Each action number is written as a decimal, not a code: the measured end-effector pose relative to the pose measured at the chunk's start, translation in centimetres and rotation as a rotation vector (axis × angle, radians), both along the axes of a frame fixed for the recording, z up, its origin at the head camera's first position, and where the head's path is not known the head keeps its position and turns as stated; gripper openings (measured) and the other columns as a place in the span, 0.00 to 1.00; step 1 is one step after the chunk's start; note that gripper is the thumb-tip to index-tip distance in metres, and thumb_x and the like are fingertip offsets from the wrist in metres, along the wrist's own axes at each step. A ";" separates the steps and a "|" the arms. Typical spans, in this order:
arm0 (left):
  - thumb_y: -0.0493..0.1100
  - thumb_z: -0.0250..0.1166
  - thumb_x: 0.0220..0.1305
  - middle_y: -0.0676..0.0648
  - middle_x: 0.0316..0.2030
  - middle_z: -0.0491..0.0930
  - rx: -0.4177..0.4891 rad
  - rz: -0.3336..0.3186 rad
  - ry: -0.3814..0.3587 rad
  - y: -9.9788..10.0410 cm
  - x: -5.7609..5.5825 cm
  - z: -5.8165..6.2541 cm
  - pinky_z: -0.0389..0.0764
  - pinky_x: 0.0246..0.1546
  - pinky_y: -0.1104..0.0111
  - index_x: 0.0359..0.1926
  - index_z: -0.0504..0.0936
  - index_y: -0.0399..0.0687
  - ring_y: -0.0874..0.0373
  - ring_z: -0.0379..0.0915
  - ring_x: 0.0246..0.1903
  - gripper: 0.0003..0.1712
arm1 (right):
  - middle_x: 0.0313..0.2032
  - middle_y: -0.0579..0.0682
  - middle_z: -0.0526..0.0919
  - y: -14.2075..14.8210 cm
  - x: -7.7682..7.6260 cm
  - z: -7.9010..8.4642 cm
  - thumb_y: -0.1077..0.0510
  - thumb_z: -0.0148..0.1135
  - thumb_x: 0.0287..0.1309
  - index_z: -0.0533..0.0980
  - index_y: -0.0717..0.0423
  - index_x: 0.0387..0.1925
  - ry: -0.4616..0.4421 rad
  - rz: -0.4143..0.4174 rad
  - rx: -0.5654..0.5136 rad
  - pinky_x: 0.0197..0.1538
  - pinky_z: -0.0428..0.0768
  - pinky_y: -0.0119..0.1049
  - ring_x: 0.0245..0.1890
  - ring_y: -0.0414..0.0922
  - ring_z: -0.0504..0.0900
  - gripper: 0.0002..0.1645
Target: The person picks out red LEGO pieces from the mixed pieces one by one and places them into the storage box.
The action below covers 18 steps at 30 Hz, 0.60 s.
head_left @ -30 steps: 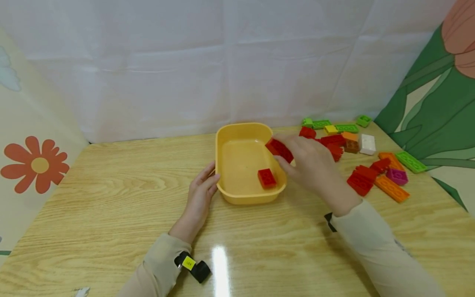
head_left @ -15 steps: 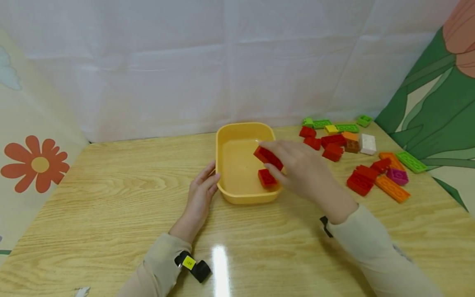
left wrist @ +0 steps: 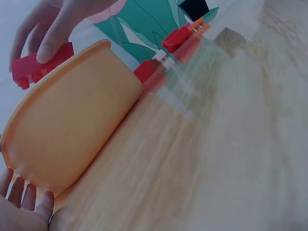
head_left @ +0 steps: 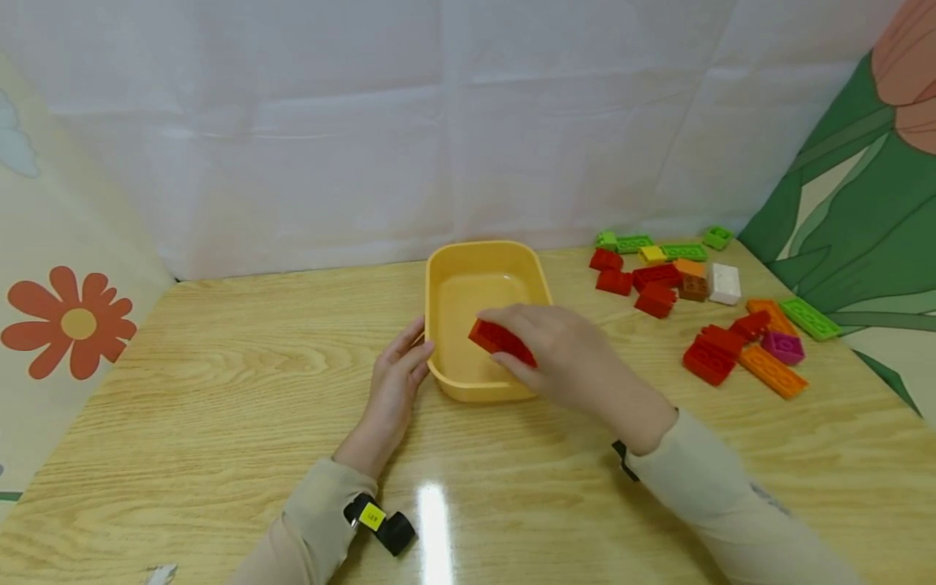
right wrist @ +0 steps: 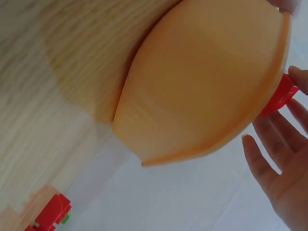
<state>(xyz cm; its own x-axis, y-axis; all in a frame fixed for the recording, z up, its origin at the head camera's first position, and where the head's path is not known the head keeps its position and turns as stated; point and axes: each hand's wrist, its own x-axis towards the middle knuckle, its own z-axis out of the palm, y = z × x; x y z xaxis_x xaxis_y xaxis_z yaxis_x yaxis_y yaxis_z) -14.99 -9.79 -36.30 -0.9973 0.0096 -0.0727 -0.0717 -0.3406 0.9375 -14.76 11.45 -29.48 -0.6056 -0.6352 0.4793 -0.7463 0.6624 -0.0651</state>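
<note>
My right hand (head_left: 578,366) pinches a long red toy brick (head_left: 499,341) between thumb and fingers, over the inside of the yellow bin (head_left: 484,250). In the left wrist view the red brick (left wrist: 43,65) shows its studs facing down, above the bin's rim. The right wrist view has the brick (right wrist: 283,94) partly behind the rim, with the right hand (right wrist: 288,178) around it. My left hand (head_left: 395,386) rests its fairly straight fingers (left wrist: 29,195) against the bin's outer left wall. A smaller red brick inside the bin is hidden behind my right hand.
Several loose bricks lie on the wooden table (head_left: 241,390) at right: red bricks (head_left: 712,355), an orange plate (head_left: 773,371), a white brick (head_left: 724,283), a purple brick (head_left: 783,348) and green plates (head_left: 810,318). A white cloth (head_left: 307,146) hangs behind the bin.
My right hand has moved left and toward me with the long red brick, from the bin's right rim to over its inside, covering the smaller brick. The left hand has stayed put.
</note>
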 end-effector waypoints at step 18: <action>0.37 0.54 0.65 0.43 0.70 0.62 -0.023 -0.009 0.003 0.0 0.0 -0.1 0.77 0.49 0.81 0.68 0.63 0.41 0.54 0.62 0.64 0.29 | 0.52 0.50 0.83 -1.0 0.5 -1.1 0.53 0.62 0.56 0.72 0.49 0.58 -0.293 0.038 0.028 0.56 0.81 0.46 0.51 0.45 0.78 0.27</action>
